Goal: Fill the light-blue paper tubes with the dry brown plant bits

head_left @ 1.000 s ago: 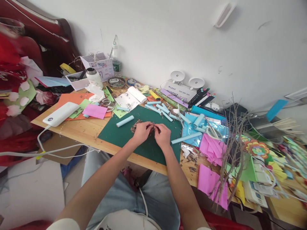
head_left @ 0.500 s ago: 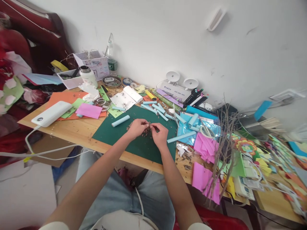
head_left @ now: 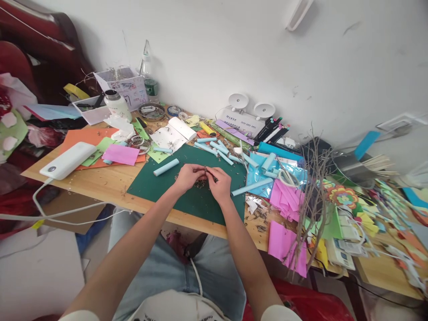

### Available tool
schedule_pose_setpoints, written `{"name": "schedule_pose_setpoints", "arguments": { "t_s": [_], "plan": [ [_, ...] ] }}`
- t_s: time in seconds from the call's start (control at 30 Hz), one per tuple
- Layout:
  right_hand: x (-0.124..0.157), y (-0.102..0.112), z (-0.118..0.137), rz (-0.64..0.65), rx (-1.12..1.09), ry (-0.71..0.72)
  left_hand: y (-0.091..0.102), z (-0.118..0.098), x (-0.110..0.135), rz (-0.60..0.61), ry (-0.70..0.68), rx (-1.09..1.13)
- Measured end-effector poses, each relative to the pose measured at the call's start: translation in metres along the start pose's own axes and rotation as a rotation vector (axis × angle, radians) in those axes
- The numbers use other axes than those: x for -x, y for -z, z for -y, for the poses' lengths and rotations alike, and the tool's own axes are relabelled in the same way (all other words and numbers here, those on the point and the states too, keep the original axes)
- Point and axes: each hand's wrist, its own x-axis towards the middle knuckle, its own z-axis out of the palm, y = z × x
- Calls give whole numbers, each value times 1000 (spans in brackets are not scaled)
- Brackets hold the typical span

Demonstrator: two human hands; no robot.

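Note:
My left hand (head_left: pixel 188 175) and my right hand (head_left: pixel 220 183) meet over a dark green cutting mat (head_left: pixel 157 185) on a wooden desk (head_left: pixel 100 180). Both pinch a small dark piece between the fingertips; it is too small to name. Brown crumbs (head_left: pixel 200 183) lie on the mat under the hands. A pale blue paper roll (head_left: pixel 166 167) lies to the left of my left hand. Several more blue rolls (head_left: pixel 219 149) lie behind the hands, and a long one (head_left: pixel 251 187) lies right of my right hand.
A white power bank (head_left: pixel 67 160) with a cable sits at the desk's left. Orange, green and pink paper sheets (head_left: pixel 121 154) lie beside it. Pink paper (head_left: pixel 288 203), bare twigs (head_left: pixel 316 187) and scissors (head_left: pixel 290 177) crowd the right. A white device (head_left: pixel 241 120) stands by the wall.
My hands have stayed together over the mat, fingertips working the small piece. The camera has shifted slightly, so the desk sits a little lower and left in view.

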Motion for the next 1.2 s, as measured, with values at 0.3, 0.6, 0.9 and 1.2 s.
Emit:
{"name": "schedule_pose_setpoints", "arguments": {
  "t_s": [0.3,0.6,0.9,1.2],
  "plan": [
    [-1,1,-3,-33,-12,-50,-2,-3,4,7,-37,-224],
    [-3,-2,-12,-128,-228,-309,-8,-8,7,37,54,-50],
    [-2,-1,-6,-67,-179,-197,-5,-5,5,33,154,166],
    [0,-3,-12,37,53,36,-3,-4,8,32,65,-15]
  ]
}}
